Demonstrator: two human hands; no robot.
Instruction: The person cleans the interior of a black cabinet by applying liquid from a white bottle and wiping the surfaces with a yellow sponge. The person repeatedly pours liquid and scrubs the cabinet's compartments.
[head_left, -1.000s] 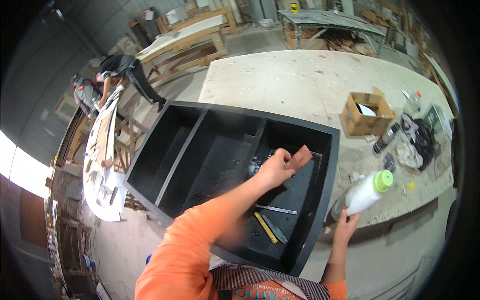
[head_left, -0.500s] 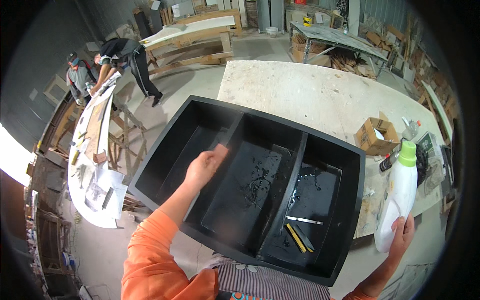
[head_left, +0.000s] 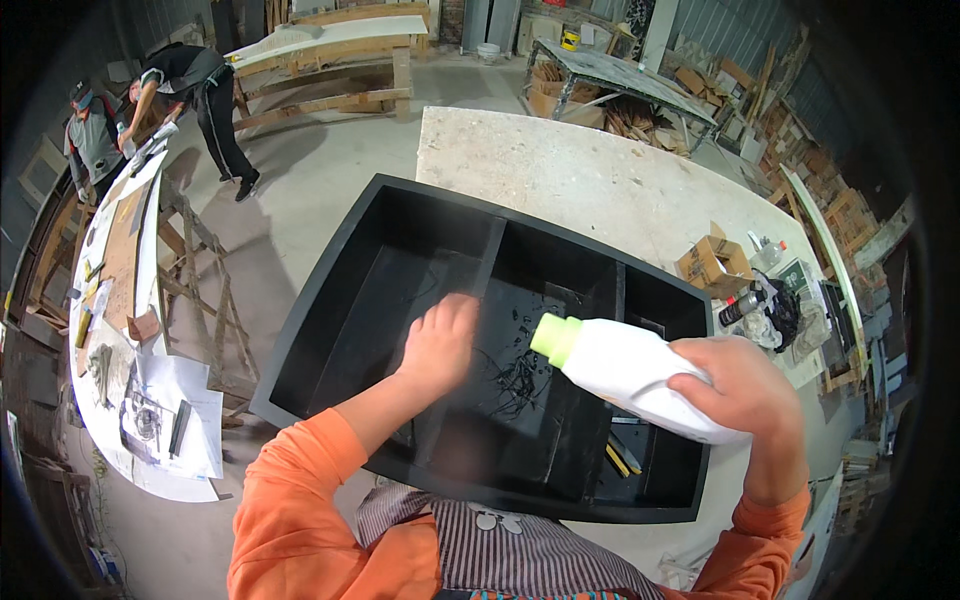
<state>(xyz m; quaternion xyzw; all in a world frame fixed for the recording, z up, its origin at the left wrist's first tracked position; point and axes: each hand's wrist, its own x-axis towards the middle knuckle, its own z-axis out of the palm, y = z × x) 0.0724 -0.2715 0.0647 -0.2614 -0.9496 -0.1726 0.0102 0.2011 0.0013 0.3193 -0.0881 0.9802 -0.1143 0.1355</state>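
Note:
My right hand [head_left: 735, 385] grips a white plastic bottle [head_left: 640, 370] with a light green cap, near its base. The bottle lies almost level above the right side of a black three-compartment box [head_left: 335, 270], cap towards the left. Over the divider between the left and middle compartments is my left hand [head_left: 440, 345], its fingers drawn together and slightly blurred; what they hold is hidden. Dark curled scraps [head_left: 515, 385] lie on the middle compartment's floor. In the right compartment, a yellow-and-black tool [head_left: 622, 455] is partly covered by the bottle.
The box rests against a pale worktable [head_left: 560, 170]. On its right side stand a small open carton [head_left: 715, 262], a dark spray can [head_left: 740, 305] and a black plastic bag [head_left: 785, 315]. Two people work at a long curved bench [head_left: 120, 270] on the left, with papers [head_left: 175, 410] on it.
My right hand has lifted the bottle from the right and tipped it over the box. My left hand has shifted slightly right; the small reddish-brown piece in it no longer shows.

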